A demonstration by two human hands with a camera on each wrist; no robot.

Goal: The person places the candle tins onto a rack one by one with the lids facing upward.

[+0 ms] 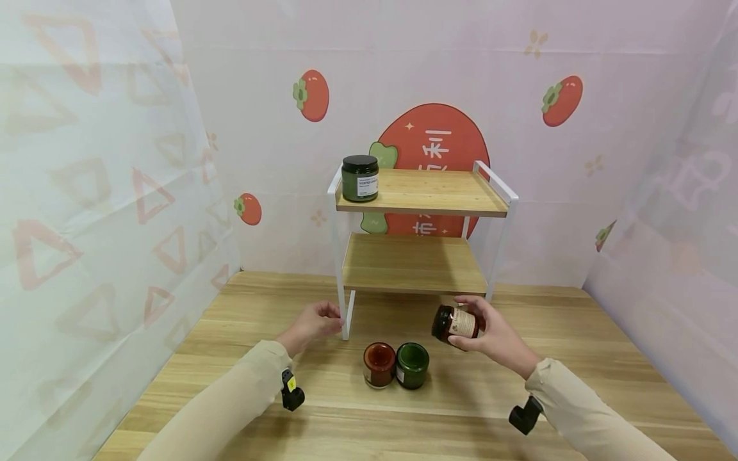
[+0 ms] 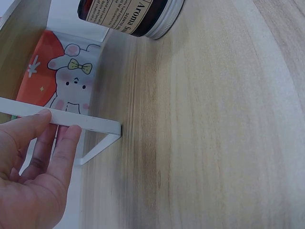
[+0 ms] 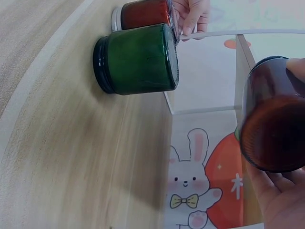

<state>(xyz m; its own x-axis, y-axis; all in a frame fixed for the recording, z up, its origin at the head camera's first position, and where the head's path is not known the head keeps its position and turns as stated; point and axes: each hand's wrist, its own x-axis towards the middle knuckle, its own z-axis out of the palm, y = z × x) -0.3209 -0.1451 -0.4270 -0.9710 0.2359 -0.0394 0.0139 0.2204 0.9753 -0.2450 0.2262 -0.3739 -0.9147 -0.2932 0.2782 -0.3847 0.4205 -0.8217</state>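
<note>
My right hand grips an amber jar candle with a black lid and cream label. The jar is tilted on its side above the table, lid toward the left; its glass base faces the right wrist camera. My left hand pinches the lower white leg of a two-tier wooden shelf. Between the hands, a reddish-amber jar with a silver lid and a green jar with a black lid stand upside down, side by side.
On the left end of the shelf's top board sits an upright green jar candle with a black lid. The lower board is below it. Patterned cloth hangs behind and at both sides of the wooden table.
</note>
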